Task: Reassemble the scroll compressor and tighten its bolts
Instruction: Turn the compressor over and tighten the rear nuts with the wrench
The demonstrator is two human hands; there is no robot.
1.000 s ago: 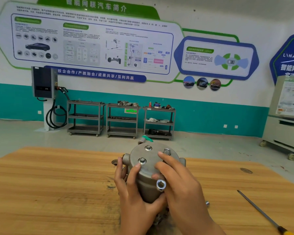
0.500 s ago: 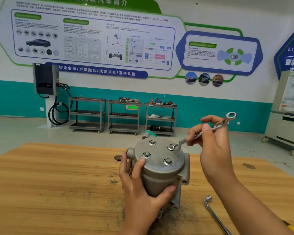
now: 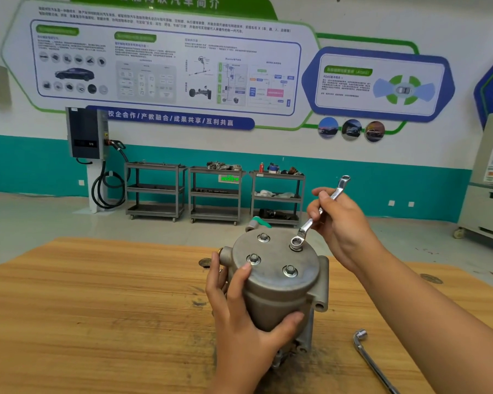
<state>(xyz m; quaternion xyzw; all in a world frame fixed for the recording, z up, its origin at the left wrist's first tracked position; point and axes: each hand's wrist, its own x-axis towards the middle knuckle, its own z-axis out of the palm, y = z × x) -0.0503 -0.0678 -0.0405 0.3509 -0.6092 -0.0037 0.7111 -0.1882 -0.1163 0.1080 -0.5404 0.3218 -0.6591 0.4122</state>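
Round, seemingly cast-metal compressor [image 3: 276, 282]; chrome wrench [image 3: 305, 227]

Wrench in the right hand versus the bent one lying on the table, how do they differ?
The held wrench is flat with a ring at each end; the bent wrench is a round rod with a socket end. The right hand grips the held wrench tilted up, its lower ring over a bolt on the compressor; the bent wrench lies untouched on the table. Both are shiny metal.

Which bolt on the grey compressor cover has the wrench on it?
The far-right bolt, under the silver ring wrench; the other three are bare.
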